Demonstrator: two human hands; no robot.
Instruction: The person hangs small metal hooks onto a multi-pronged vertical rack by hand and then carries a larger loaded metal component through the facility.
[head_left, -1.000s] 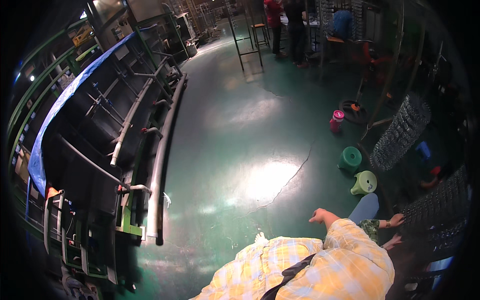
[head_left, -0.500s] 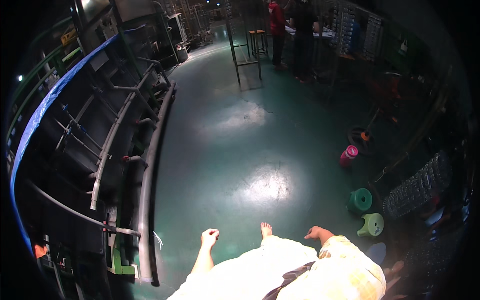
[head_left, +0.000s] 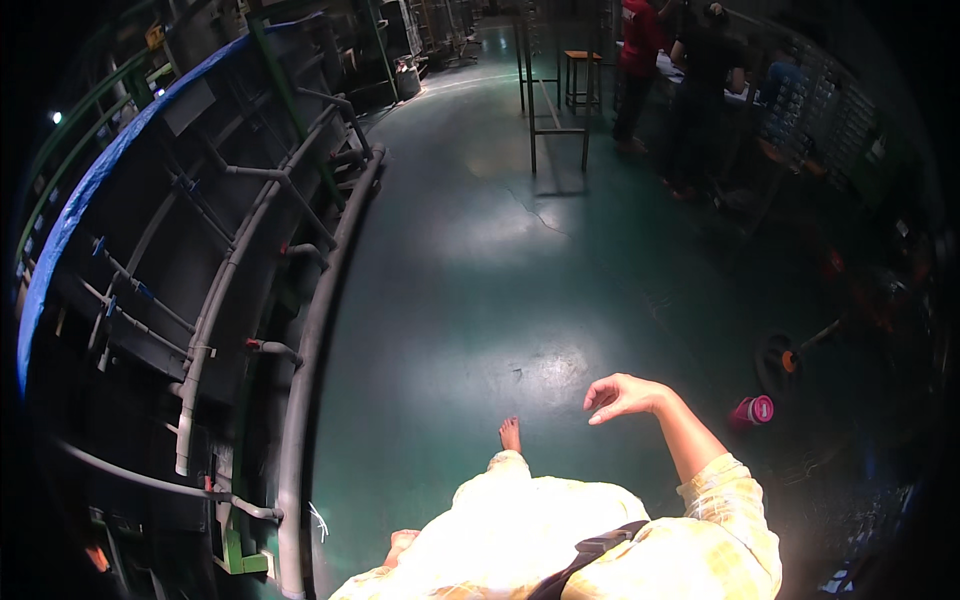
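Note:
My right hand is raised in front of my body over the green floor. Its fingers curve loosely, with a gap between thumb and fingertips and nothing held. Low beside my pale yellow clothing, part of my left hand shows, its fingers hidden. Neither hand touches an object in view. One bare foot is forward on the floor. A dark strap crosses my clothing.
Grey pipes and a blue-edged tank line the left. A metal frame and stool stand ahead. Two people are by a table at far right. A pink container and a dark wheel lie right.
My right hand has swung up and forward; my left hand has dropped back beside my clothing. The frame and pink container appear nearer. The green and yellow stools have left view.

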